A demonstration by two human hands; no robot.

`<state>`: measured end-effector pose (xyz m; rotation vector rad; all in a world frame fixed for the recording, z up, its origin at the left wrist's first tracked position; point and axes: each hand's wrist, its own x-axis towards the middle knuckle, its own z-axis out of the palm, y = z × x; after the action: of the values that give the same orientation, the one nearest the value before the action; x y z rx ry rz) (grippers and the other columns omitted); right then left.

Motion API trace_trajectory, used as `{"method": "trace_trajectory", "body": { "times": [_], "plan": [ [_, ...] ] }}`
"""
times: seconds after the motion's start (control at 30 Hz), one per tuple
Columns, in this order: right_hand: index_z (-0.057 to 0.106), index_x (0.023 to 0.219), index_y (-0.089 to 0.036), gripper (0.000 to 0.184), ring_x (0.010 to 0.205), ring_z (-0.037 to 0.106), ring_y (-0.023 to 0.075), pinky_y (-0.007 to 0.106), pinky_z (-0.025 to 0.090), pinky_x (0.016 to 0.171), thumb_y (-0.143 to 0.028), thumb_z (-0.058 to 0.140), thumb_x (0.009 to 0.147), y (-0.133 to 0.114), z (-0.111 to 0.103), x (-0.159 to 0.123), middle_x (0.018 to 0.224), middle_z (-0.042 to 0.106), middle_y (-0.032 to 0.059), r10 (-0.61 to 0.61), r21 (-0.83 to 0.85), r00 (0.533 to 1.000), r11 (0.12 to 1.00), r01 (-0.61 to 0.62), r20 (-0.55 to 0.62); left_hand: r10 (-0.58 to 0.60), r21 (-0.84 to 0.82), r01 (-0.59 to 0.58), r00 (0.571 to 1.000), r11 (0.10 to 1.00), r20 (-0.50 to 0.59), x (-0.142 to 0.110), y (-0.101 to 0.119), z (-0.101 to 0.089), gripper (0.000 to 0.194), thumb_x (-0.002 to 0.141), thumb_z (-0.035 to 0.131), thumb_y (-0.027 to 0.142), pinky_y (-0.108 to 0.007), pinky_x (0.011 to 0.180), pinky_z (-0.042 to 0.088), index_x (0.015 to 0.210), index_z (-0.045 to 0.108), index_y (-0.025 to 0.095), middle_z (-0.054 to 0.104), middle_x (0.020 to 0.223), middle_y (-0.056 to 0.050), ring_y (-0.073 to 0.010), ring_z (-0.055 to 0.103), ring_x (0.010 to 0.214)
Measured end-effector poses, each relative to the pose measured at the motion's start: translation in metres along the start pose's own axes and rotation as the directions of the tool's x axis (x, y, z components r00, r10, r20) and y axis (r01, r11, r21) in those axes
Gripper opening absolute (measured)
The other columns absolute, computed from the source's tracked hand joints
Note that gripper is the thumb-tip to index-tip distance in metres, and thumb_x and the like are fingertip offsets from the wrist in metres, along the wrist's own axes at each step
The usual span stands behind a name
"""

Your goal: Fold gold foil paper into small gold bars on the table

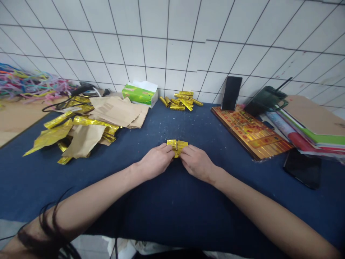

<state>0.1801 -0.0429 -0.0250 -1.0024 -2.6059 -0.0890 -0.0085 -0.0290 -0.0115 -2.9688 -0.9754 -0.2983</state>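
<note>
Shiny gold foil paper (177, 144), folded and creased, lies between my two hands at the middle of the blue-covered table (172, 201). My left hand (157, 160) is closed on its left edge, fingers bent and pressed together. On the right edge, my right hand (198, 163) pinches the same paper. A narrow gap or crease runs down its upper part. My fingertips hide the lower corners. Behind it, near the wall, sits a small pile of rolled gold paper pieces (182, 101).
At left lie gold sheets with brown paper (115, 109) and colourful pipe cleaners (32, 84). A green tissue box (140, 94) stands by the tiled wall. At right are an upright phone (231, 93), a red-gold packet (253, 135), a dark cup (265, 100), folders (318, 118) and another phone (303, 167).
</note>
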Motion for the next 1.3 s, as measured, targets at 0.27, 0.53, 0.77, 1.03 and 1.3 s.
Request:
{"method": "trace_trajectory", "body": {
  "times": [0.27, 0.53, 0.77, 1.03, 1.3],
  "plan": [
    [0.06, 0.084, -0.017, 0.021, 0.076, 0.052, 0.0181, 0.034, 0.043, 0.072, -0.013, 0.04, 0.084, 0.004, 0.0, 0.002, 0.079, 0.06, 0.0056, 0.077, 0.165, 0.996, 0.984, -0.069, -0.04, -0.03, 0.039, 0.031, 0.999, 0.999, -0.029, -0.002, 0.001, 0.005, 0.019, 0.087, 0.037, 0.014, -0.031, 0.071, 0.044, 0.085, 0.056, 0.015, 0.055, 0.084, -0.006, -0.0183, 0.05, 0.079],
    [0.062, 0.083, -0.016, 0.02, 0.076, 0.05, 0.0201, 0.034, 0.041, 0.065, -0.016, 0.043, 0.085, -0.003, -0.003, -0.003, 0.079, 0.057, 0.0081, 0.037, -0.01, 0.999, 0.999, -0.036, 0.04, -0.035, 0.022, 0.035, 0.999, 0.999, -0.025, -0.001, 0.0, 0.008, 0.022, 0.086, 0.035, 0.013, -0.032, 0.071, 0.044, 0.082, 0.056, 0.014, 0.055, 0.084, -0.006, -0.0176, 0.05, 0.077],
    [0.06, 0.08, -0.018, 0.023, 0.075, 0.051, 0.018, 0.033, 0.044, 0.069, -0.012, 0.039, 0.085, -0.002, 0.0, -0.003, 0.078, 0.059, 0.0055, 0.052, 0.117, 0.998, 0.992, -0.049, -0.023, -0.051, -0.107, 0.046, 0.998, 0.993, -0.044, -0.002, -0.002, 0.009, 0.019, 0.086, 0.039, 0.013, -0.03, 0.076, 0.045, 0.086, 0.058, 0.015, 0.059, 0.087, -0.005, -0.017, 0.053, 0.083],
    [0.062, 0.081, -0.019, 0.017, 0.078, 0.055, 0.0169, 0.032, 0.045, 0.073, -0.012, 0.047, 0.083, 0.002, -0.003, 0.002, 0.082, 0.064, 0.003, 0.134, 0.265, 0.991, 0.955, -0.131, 0.007, -0.19, -0.333, 0.184, 0.982, 0.925, 0.014, 0.003, -0.007, 0.006, 0.017, 0.084, 0.044, 0.014, -0.027, 0.077, 0.045, 0.083, 0.061, 0.018, 0.063, 0.09, -0.003, -0.0153, 0.057, 0.086],
    [0.064, 0.079, -0.02, 0.015, 0.08, 0.058, 0.0161, 0.031, 0.047, 0.074, -0.014, 0.051, 0.082, 0.011, -0.002, 0.005, 0.081, 0.064, 0.0019, 0.211, 0.315, 0.974, 0.921, -0.227, 0.084, -0.237, -0.33, 0.246, 0.969, 0.911, 0.069, 0.005, -0.008, 0.005, 0.017, 0.084, 0.042, 0.015, -0.026, 0.071, 0.045, 0.085, 0.059, 0.018, 0.062, 0.088, -0.002, -0.0155, 0.059, 0.08]
  ]
}}
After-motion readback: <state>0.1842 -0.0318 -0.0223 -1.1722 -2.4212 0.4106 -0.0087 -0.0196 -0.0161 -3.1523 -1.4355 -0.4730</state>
